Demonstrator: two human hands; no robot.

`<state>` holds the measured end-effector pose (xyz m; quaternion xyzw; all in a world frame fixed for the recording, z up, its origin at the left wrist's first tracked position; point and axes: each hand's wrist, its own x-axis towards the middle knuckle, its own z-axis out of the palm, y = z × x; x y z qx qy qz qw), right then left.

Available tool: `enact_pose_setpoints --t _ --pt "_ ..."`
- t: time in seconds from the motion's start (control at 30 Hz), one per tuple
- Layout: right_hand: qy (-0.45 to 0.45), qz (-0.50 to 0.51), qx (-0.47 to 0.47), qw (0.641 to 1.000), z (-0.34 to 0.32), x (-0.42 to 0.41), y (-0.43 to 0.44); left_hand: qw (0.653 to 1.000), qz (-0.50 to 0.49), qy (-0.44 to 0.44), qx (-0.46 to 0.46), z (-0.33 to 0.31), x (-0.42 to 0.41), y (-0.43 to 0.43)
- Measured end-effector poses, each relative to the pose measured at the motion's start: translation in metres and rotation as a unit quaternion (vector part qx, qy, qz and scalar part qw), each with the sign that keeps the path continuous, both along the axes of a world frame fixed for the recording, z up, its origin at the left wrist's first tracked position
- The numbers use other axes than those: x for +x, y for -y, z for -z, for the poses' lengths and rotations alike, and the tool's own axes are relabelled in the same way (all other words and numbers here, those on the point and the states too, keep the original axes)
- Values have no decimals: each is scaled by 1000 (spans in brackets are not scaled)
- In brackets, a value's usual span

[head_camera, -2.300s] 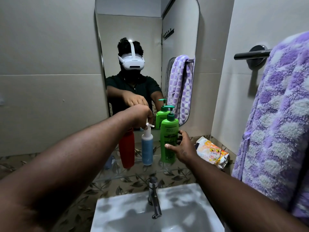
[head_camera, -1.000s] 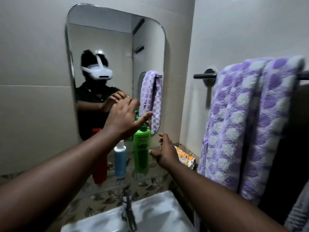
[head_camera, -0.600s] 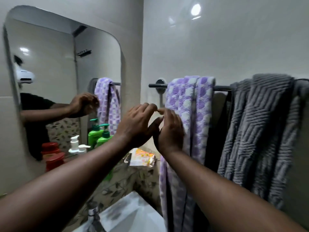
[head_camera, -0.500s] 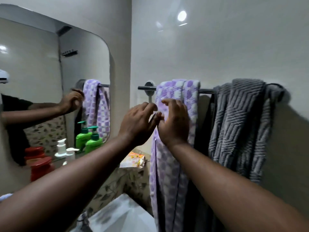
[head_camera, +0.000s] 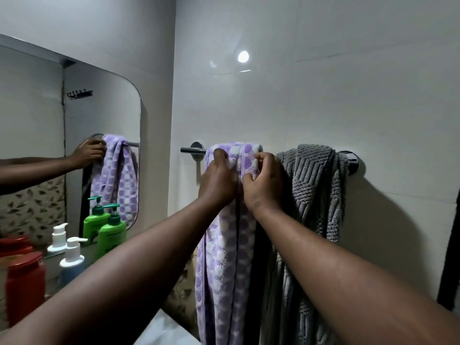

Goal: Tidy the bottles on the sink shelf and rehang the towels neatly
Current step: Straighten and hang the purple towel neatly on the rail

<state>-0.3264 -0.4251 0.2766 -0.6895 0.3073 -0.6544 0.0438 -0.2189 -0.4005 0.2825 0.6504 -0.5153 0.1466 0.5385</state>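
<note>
A purple-and-white spotted towel (head_camera: pixel 224 265) hangs bunched over the metal towel bar (head_camera: pixel 193 150) on the right wall. My left hand (head_camera: pixel 219 180) grips its left fold just under the bar. My right hand (head_camera: pixel 263 185) pinches the right fold beside it. A grey ribbed towel (head_camera: pixel 313 192) hangs crumpled further right on the same bar. At the lower left stand a green pump bottle (head_camera: pixel 112 235), a blue bottle with a white pump (head_camera: pixel 72 262) and a red bottle (head_camera: pixel 25 290) in front of the mirror.
The mirror (head_camera: pixel 74 145) on the left wall reflects the bottles, the purple towel and one arm. A white sink edge (head_camera: pixel 161 332) shows at the bottom. The bar's right mount (head_camera: pixel 352 161) sits past the grey towel. A dark strip (head_camera: pixel 448 257) runs down the far right.
Both hands left the bottles, and the view swung right to the towel bar. The hands rose to the top of the purple towel and closed on its folds.
</note>
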Motion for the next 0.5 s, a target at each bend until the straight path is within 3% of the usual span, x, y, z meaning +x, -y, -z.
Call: enact_pose_setpoints --t 0.3,0.4,0.5 --pt "16 -94 180 979 2 8 4 999 45 29 8 38 -16 -36" --pt "-27 -86 164 982 11 6 1 995 50 80 17 41 -12 -50" --pt "-94 -80 115 986 21 -2 -5 990 26 133 -29 31 -3 -57"
